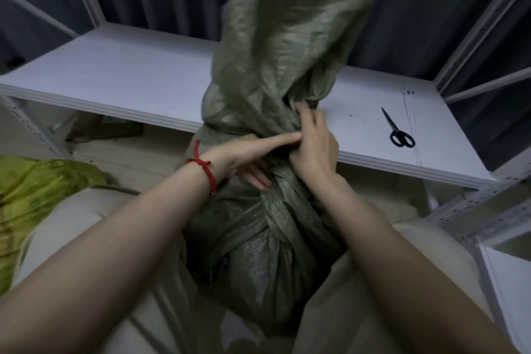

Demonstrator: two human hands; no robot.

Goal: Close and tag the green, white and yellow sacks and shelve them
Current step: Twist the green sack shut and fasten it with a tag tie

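A green woven sack (pixel 267 238) stands between my knees, its loose top bunched and rising in front of the white shelf. My right hand (pixel 314 144) grips the gathered neck of the sack from the right, fingers curled into the fabric. My left hand (pixel 253 158), with a red cord at the wrist, wraps round the neck from the left, its thumb stretched straight across the front to meet my right hand. A yellow sack (pixel 37 190) lies crumpled on the floor at the left. No white sack or tag shows.
A white shelf board (pixel 129 77) runs across the view behind the sack. Black scissors (pixel 398 131) lie on its right part. White metal shelf uprights (pixel 471 210) stand at the right, and dark curtains hang behind.
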